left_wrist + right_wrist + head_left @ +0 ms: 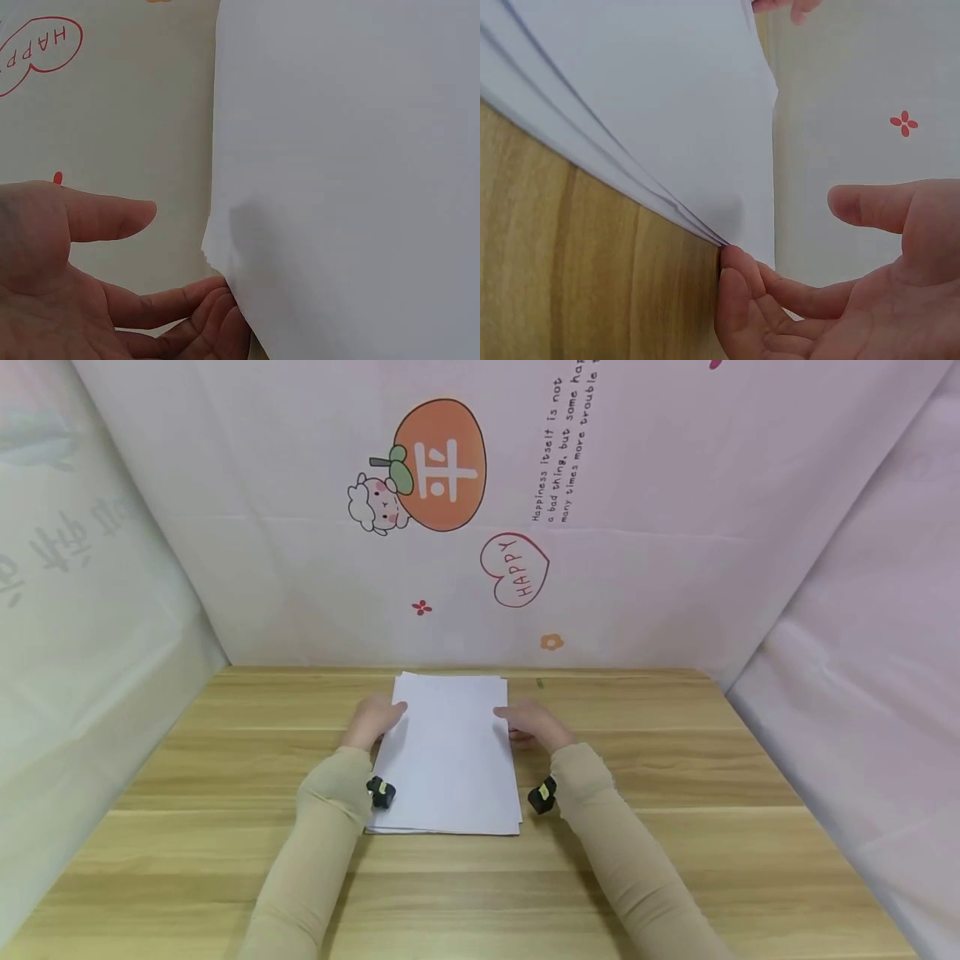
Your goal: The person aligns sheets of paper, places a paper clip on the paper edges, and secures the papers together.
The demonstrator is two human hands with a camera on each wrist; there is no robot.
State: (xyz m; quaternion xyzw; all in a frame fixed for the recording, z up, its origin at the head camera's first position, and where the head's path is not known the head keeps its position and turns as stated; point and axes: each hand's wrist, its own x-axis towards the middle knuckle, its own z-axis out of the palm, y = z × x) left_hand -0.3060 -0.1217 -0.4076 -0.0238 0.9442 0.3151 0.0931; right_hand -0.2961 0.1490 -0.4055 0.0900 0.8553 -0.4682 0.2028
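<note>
A stack of white paper sheets [450, 760] lies on the wooden table, its edges slightly uneven. At the stack's left side, the left hand [372, 720] touches the edge with its fingertips. In the left wrist view, the left thumb [112, 216] stands away from the paper, stretched out. The right hand [536, 723] is at the opposite long edge. Its bent fingertips [739, 270] rest against the sheets' side in the right wrist view, and the right thumb [870, 208] is raised apart from them. Several layered sheet edges show there, fanned slightly apart.
The wooden table [645, 860] extends around the paper. Behind it hangs a pale printed cloth [637, 585], with more cloth at both sides. Small black cameras [543, 795] are worn at the wrists. A small green mark [539, 683] shows near the table's back edge.
</note>
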